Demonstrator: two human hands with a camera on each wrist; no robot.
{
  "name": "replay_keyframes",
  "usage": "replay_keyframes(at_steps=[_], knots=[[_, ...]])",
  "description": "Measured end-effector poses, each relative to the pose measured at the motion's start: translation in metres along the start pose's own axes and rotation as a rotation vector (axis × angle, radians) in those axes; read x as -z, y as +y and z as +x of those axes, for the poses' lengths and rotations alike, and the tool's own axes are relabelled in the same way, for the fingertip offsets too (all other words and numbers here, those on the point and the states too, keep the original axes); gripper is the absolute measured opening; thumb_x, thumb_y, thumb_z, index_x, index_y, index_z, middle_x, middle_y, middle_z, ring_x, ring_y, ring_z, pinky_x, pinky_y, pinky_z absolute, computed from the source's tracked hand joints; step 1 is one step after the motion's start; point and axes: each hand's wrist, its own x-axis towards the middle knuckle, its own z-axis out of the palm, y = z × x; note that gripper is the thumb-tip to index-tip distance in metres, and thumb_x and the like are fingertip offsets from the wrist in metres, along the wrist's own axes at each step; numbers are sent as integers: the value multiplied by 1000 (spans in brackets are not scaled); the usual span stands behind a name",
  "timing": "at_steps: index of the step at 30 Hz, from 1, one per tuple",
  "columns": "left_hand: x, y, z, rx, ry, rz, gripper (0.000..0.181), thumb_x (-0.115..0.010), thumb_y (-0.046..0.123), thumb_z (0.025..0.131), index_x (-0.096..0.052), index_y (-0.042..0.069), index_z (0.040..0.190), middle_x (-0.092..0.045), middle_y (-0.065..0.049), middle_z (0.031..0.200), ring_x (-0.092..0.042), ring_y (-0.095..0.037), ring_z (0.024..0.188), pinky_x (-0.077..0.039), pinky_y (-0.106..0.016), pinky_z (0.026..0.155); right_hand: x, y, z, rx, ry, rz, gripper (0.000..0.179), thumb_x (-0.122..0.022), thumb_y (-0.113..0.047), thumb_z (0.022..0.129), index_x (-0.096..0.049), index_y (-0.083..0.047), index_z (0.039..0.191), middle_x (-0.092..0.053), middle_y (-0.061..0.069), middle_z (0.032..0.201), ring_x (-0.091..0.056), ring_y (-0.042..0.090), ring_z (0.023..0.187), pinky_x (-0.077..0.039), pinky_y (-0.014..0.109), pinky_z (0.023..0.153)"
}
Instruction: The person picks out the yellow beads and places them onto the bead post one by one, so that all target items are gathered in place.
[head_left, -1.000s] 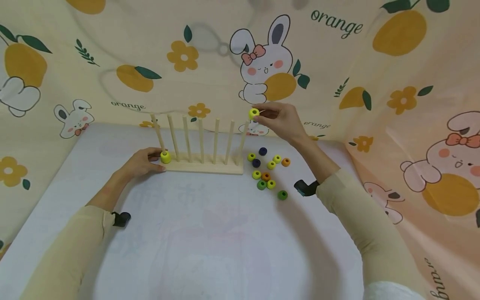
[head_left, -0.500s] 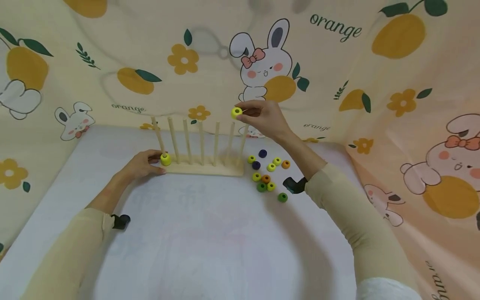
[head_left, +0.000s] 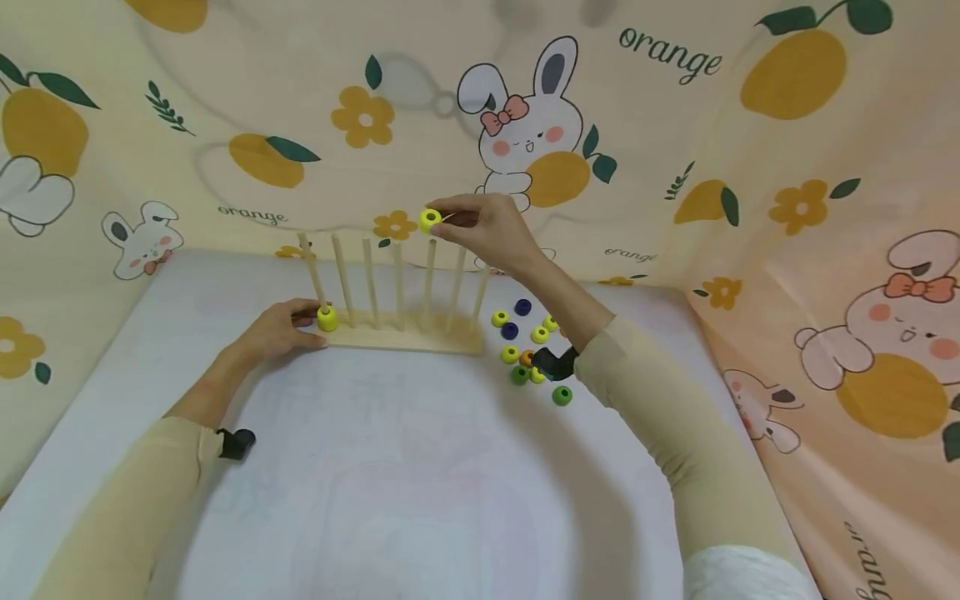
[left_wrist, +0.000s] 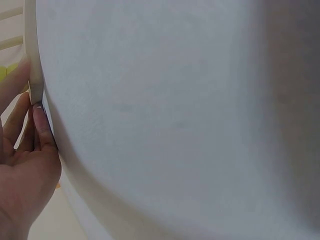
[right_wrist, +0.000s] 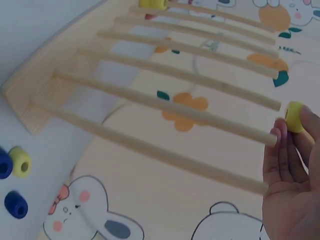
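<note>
A wooden peg rack [head_left: 405,337] with several upright pegs stands toward the back of the table. My left hand [head_left: 279,332] holds its left end, thumb on the front side and fingers around the end; the left wrist view shows the fingers [left_wrist: 44,127] against the base edge. One yellow bead [head_left: 327,318] sits low on the leftmost peg. My right hand [head_left: 491,232] pinches another yellow bead [head_left: 431,220] between thumb and fingertips, above the peg tops near the middle of the rack. In the right wrist view this bead [right_wrist: 296,116] is beside the peg ends.
Right of the rack lie loose beads: yellow [head_left: 510,354], dark blue [head_left: 522,307], green [head_left: 562,395] and orange [head_left: 527,358], some hidden behind my right forearm. A printed cloth [head_left: 300,100] with rabbits and oranges hangs behind the white table [head_left: 390,467].
My right hand has carried the yellow bead leftward over the pegs, from the rack's right end to near its middle. The left hand and the rack have stayed in place.
</note>
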Motion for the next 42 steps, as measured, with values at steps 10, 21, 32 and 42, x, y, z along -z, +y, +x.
replay_keyframes(at_steps=[10, 21, 32, 42], knots=[[-1, -1, 2, -6, -1, -12, 79, -80, 12, 85, -36, -9, 147, -40, -28, 150, -42, -43, 135, -35, -49, 115, -18, -7, 14, 30, -33, 73, 28, -72, -3, 90, -70, 4, 117, -72, 18, 111, -71, 25, 94, -58, 25, 85], [-1, 3, 3, 9, 5, -22, 77, -79, 8, 85, -36, -8, 147, -40, -27, 151, -42, -41, 136, -34, -48, 116, -38, 11, 43, 52, -68, 32, 30, -76, -20, 89, -73, -10, 118, -74, 2, 109, -70, 9, 92, -57, 22, 84], [0, 1, 2, -1, -1, -31, 77, -79, 8, 85, -37, -9, 147, -40, -28, 150, -42, -42, 136, -34, -48, 116, -58, -3, 58, 30, -108, 75, 31, -75, -18, 90, -73, -9, 119, -73, 2, 110, -70, 11, 92, -58, 22, 79], [1, 3, 2, -14, -1, -18, 76, -79, 8, 85, -37, -10, 146, -41, -29, 149, -43, -43, 135, -34, -49, 115, -75, -10, 72, 36, -134, 39, 29, -75, -20, 90, -73, -12, 118, -73, -3, 104, -68, 4, 90, -54, 18, 83]])
